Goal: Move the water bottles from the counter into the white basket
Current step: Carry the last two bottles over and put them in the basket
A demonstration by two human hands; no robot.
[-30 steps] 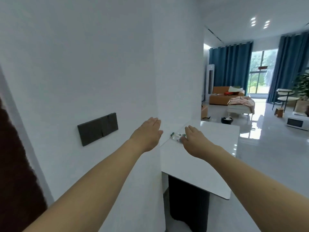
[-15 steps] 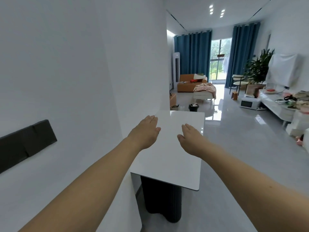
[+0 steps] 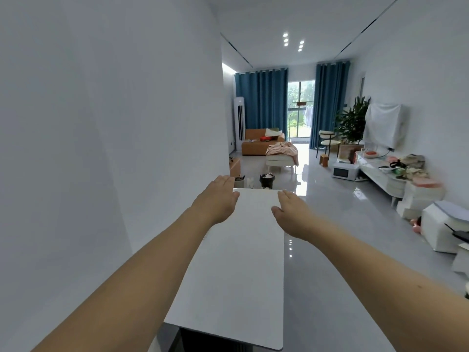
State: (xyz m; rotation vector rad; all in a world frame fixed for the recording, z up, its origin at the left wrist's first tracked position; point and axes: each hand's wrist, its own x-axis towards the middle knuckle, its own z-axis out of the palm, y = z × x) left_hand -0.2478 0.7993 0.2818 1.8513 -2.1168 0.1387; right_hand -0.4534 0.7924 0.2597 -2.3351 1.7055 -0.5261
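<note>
View swings right: the dark wall panel that sat at left a second ago is out of sight now, and the white surface [image 3: 236, 262] runs straight ahead instead of off at an angle. The small bottle that was by the right hand [image 3: 291, 212] isn't visible anymore. More of the room's right side shows, like the covered TV [image 3: 383, 124] and microwave [image 3: 345, 170].
</note>
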